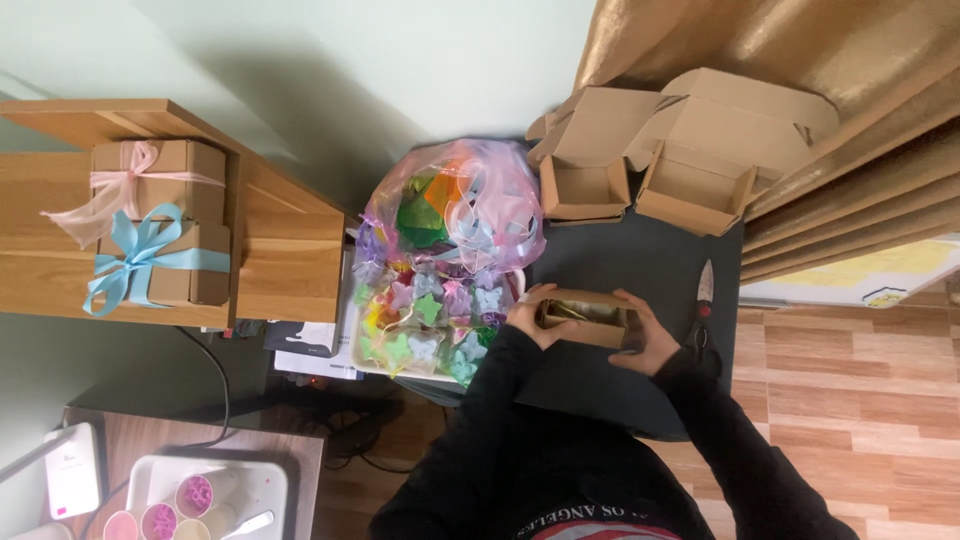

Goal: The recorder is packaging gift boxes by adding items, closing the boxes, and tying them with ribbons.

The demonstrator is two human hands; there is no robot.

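The left hand (530, 318) and the right hand (648, 340) both hold a small brown cardboard box (587, 318). The left hand is curled around one end and the right hand is curled around the other end, so the box sits between them with its open top up. Something pale and yellowish shows inside it, but it is too small to tell what it is. The box is held just over a dark flat table top (640, 265). Both arms wear soft black sleeves.

Near the right hand, a pair of scissors with dark handles (704, 310) lies on the table. At the far edge of the table sit two more open brown cardboard boxes with stiff flaps sticking up (640, 165). Behind them hangs a shiny gold curtain with long folds (800, 60).

Just beside the left hand is a white tray full of little butterfly shapes in green, purple, pink and blue (425, 320). Next to it sits a crinkly see-through bag stuffed with thin ribbons and bright paper (460, 205).

Well apart on the left, a smooth wooden shelf (280, 260) holds two closed brown boxes, one tied with a pink ribbon bow (150, 180) and one tied with a light blue ribbon bow (160, 262).
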